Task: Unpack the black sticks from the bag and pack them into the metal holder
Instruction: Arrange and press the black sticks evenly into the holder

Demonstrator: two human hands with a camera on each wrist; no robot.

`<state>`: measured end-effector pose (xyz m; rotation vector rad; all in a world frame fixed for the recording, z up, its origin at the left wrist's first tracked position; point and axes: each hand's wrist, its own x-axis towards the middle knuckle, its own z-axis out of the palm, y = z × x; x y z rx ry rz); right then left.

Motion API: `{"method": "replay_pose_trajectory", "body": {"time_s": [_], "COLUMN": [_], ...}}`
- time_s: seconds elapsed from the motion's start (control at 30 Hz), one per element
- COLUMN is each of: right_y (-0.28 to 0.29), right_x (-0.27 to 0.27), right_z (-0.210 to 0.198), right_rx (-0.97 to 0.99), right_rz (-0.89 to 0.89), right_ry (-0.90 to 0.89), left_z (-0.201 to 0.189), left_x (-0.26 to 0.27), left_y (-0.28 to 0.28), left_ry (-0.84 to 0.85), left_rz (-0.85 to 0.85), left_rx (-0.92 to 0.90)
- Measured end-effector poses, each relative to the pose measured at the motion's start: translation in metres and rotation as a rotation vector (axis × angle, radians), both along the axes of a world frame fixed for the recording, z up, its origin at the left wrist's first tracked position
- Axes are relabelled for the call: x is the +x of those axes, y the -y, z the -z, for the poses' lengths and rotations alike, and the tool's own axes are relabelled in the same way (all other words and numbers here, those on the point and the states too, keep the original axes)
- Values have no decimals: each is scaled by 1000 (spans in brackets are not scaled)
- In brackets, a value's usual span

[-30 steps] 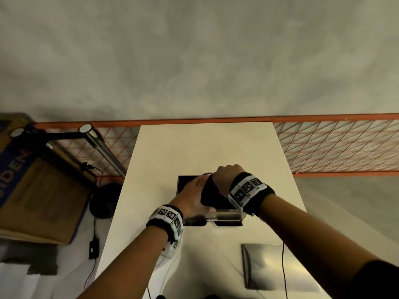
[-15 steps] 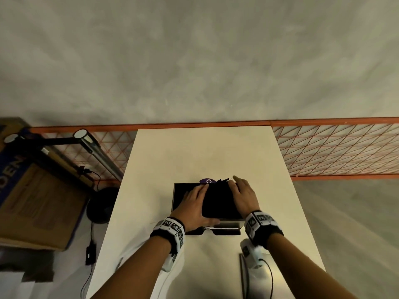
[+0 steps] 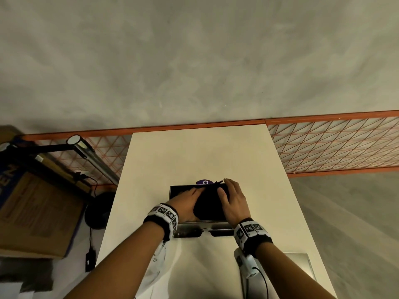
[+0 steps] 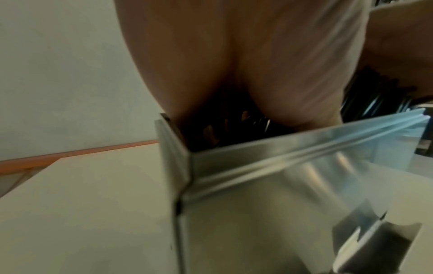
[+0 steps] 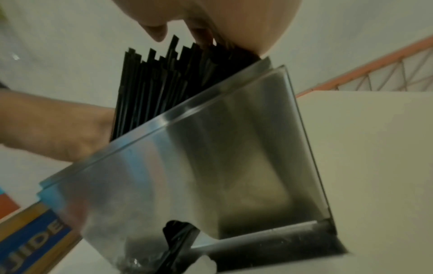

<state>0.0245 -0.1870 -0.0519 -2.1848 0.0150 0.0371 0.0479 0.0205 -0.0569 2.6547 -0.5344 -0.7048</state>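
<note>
A shiny metal holder stands in the middle of the pale table. A thick bundle of black sticks stands upright in it, the uneven tops above the rim. My left hand presses flat against the bundle's left side. My right hand lies over its right side, with the fingertips touching the stick tops. In the left wrist view my palm sits over the holder's corner, with sticks showing to the right. A purple piece lies just behind the holder.
A flat metal plate lies at the table's near right corner, by my right forearm. An orange mesh fence runs behind the table. A lamp arm and a cardboard box stand off the table's left edge.
My right hand, curled over the top of the bundle a second ago, has come down and flattened on its right side. The left hand has stayed on the left side.
</note>
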Motion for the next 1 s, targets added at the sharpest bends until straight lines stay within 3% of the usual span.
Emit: {"method": "replay_pose_trajectory", "body": {"time_s": [0.2, 0.4, 0.57, 0.7, 0.83, 1.0], "right_y": [6, 7, 0, 5, -12, -11], "right_x": [3, 6, 3, 3, -3, 0], "right_z": [-4, -5, 3, -3, 4, 8], "right_rx": [198, 379, 107, 143, 74, -24], "right_rz": [112, 287, 115, 150, 32, -46], "right_ry": [48, 56, 75, 55, 23, 106], "left_z": [-12, -14, 9, 14, 16, 19], "left_x": [4, -6, -15, -21, -18, -12], "left_y": [21, 45, 15, -8, -13, -7], "left_ry": [61, 225, 175, 143, 96, 78], "left_rz": [35, 39, -10, -78, -90, -80], "left_rx": [43, 109, -70, -235, -225, -123]}}
